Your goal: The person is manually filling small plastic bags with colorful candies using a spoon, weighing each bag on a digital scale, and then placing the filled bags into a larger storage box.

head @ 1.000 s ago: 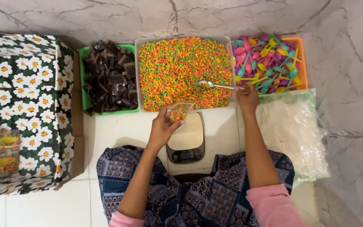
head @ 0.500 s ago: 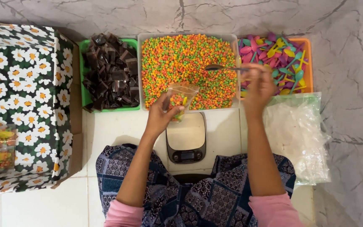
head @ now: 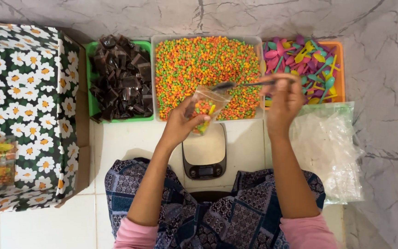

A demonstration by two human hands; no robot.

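Lifting a loaded metal spoon (head: pixel 236 85), clamped in the right hand (head: pixel 282 103), out of the clear tub of orange-green candy beads (head: pixel 208 74) toward the small clear plastic pouch (head: pixel 204 110) gripped by left-hand fingers (head: pixel 180 122) above the digital scale (head: pixel 204 154).

- We have one head-worn view, looking straight down from above our lap.
- It sits fairly near: the kitchen scale (head: pixel 204 152) lies centre, three trays along the top (no second view shares anything).

The metal spoon (head: pixel 249 84) is motion-blurred, and the daisy-print box (head: pixel 24 115) is cut off by the left edge.
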